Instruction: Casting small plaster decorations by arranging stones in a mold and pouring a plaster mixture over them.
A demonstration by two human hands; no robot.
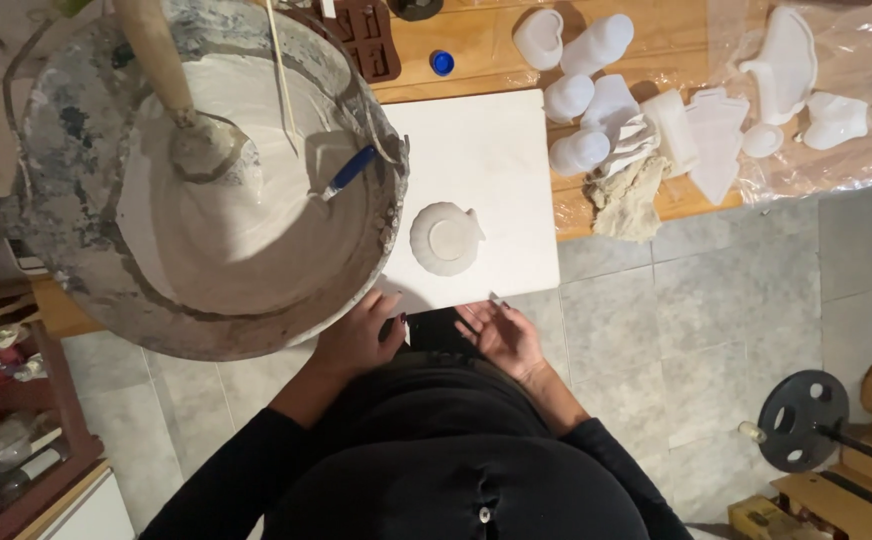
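Head view: the left hand (356, 335) is resting against the rim of the large bucket (66, 200) of white plaster, fingers together, gripping nothing. The right hand (501, 335) is lying palm up at the near edge of the white board (496, 150), fingers apart and empty. A round white mould (444, 238) is sitting on that board, just beyond both hands, on the wooden worktop (476, 45).

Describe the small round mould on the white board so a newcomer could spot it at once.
Start at the big spattered bucket of white mix, then move right onto the square white board. The shell-shaped mould sits alone near the board's front edge, just beyond both hands. Unlike the white moulds clustered on the wooden table behind, it is filled and stands apart.
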